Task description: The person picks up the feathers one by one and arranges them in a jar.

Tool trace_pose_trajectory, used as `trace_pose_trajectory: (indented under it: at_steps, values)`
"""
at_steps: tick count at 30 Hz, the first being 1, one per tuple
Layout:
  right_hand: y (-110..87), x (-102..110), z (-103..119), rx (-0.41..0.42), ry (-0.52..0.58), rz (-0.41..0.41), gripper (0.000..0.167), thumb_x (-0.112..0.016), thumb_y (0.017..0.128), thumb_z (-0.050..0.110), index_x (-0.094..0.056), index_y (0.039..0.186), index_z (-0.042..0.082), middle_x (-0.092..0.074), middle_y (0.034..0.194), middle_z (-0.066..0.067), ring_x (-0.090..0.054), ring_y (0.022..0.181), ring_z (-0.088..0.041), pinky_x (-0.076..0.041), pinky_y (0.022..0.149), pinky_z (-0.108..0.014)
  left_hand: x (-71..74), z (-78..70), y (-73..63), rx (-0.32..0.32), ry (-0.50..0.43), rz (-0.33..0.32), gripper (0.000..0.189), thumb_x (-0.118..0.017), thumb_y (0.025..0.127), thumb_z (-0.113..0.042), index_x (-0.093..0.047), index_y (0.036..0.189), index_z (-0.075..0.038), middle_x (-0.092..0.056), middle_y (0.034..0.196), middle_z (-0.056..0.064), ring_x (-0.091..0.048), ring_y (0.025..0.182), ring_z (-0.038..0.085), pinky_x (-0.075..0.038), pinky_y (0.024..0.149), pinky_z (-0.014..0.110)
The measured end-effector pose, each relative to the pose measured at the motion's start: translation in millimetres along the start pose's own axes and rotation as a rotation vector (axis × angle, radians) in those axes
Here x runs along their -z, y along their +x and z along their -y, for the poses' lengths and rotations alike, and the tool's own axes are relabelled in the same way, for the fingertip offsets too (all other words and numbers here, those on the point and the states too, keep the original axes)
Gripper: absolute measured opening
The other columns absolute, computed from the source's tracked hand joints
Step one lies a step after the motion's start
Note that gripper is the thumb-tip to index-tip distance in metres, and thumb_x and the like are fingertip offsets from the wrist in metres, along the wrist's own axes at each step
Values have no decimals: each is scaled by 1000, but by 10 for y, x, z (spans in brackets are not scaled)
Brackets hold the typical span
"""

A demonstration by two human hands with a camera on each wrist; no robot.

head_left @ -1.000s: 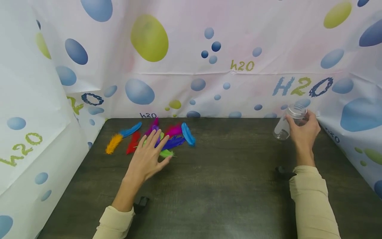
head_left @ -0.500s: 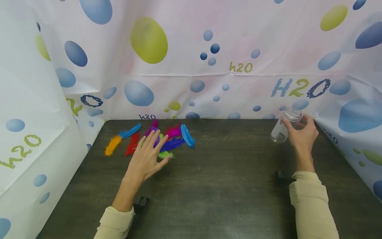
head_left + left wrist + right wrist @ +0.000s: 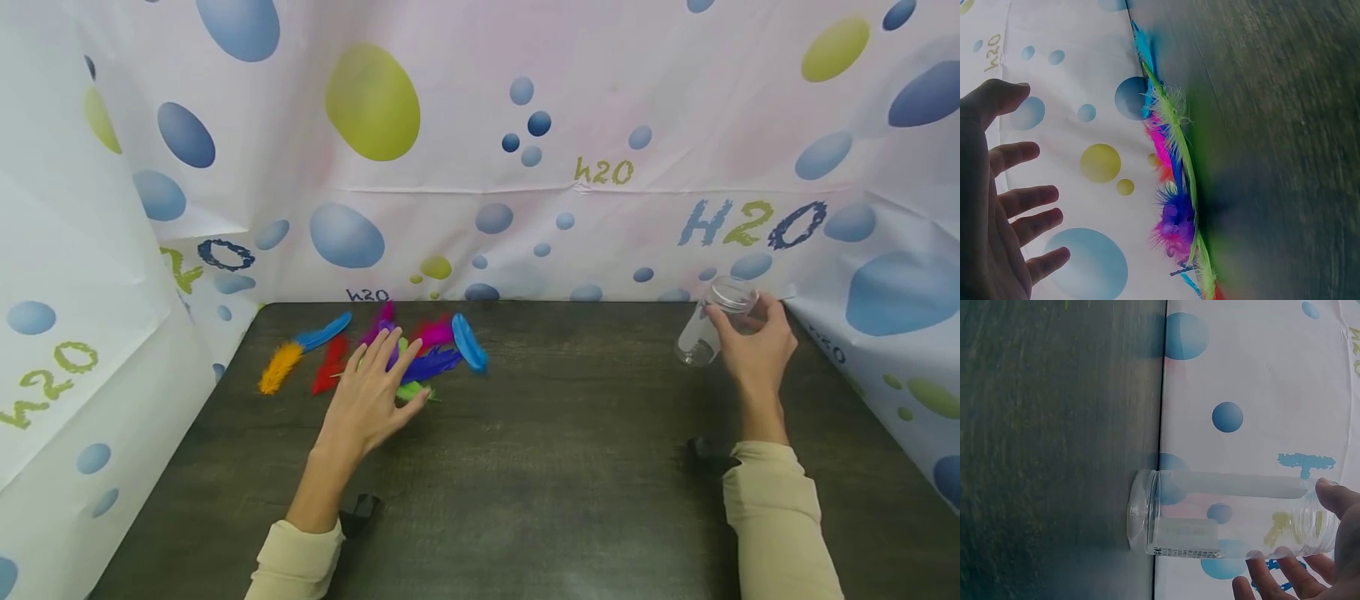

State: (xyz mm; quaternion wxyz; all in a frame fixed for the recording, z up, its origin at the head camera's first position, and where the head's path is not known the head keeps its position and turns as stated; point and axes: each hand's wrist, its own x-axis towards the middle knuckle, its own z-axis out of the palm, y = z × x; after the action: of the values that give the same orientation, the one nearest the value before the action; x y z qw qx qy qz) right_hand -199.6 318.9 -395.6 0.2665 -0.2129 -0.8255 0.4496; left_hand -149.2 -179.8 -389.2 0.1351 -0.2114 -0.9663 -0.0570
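My right hand (image 3: 757, 346) grips a clear, lidless jar (image 3: 699, 337) near its threaded neck, thumb on one side and fingers on the other. The jar stands upright at the back right, and the right wrist view shows a pale label strip down its wall (image 3: 1241, 485). Fingers spread, my left hand (image 3: 367, 400) hovers over a loose pile of coloured feathers. Around it lie an orange feather (image 3: 281, 367), a red feather (image 3: 328, 367), a dark blue feather (image 3: 433, 365) and a light blue feather (image 3: 469, 343). In the left wrist view a green feather (image 3: 1179, 131) lies nearest.
The dark wood-grain table (image 3: 555, 450) stretches between both hands. A white patterned cloth (image 3: 465, 108) rises behind the table and along both sides. Dark wrist mounts show beside the left wrist (image 3: 360, 512) and the right wrist (image 3: 708, 450).
My right hand and the jar have shifted slightly left and nearer. The left hand holds about the same place over the feathers. The head view has tilted a little.
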Motion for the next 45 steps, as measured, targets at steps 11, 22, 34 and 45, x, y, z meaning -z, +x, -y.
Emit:
trace_pose_trajectory:
  at_steps: [11, 22, 34, 45]
  values:
    - [-66, 6, 8, 64, -9, -23, 65, -75, 95, 36, -52, 149, 7, -60, 142, -14, -61, 122, -33, -41, 72, -9, -43, -9, 0, -1, 0, -24, 70, -63, 97, -50, -51, 153, -10, -42, 159, 24, -35, 150, 42, -28, 121, 62]
    - [-172, 0, 25, 71, -12, 2, 66, -75, 95, 36, -51, 150, 7, -60, 142, -14, -61, 125, -35, -46, 78, -15, -36, -29, 4, 1, -16, -23, 70, -64, 97, -48, -50, 154, -10, -41, 159, 24, -35, 149, 42, -28, 121, 62]
    - [-236, -14, 15, 107, -14, -32, 65, -79, 92, 32, -55, 148, 9, -64, 136, -13, -62, 109, -18, -45, 82, -17, -19, 5, 14, 20, -21, -18, 73, -67, 95, -48, -49, 154, -8, -41, 159, 25, -38, 147, 44, -29, 120, 63]
    - [-276, -30, -5, 155, 26, -45, 64, -83, 89, 28, -58, 145, 7, -66, 133, -16, -53, 94, 8, -43, 80, -14, 9, 71, -5, 31, -40, -27, 73, -65, 95, -47, -49, 154, -8, -41, 159, 25, -37, 148, 45, -27, 121, 63]
